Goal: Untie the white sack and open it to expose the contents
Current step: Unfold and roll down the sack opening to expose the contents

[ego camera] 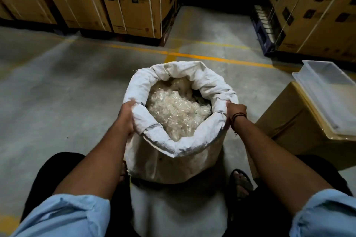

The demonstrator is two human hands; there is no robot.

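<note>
The fingers of your left hand (127, 116) and right hand (236, 113) are hidden behind the rolled rim they grip on the white woven sack (173, 161). Its clear crinkled plastic pieces (177, 109) are too small to identify. The sack hides most of your left foot (123, 174). The right edge cuts off the translucent plastic tray (327, 92). Labels on the brown cardboard cartons (131, 0) blur unreadably.

Rolled light-blue sleeves (63, 215), black trousers (48, 175), dark sandals (245, 183), dark thread band (238, 116) on the right wrist.
</note>
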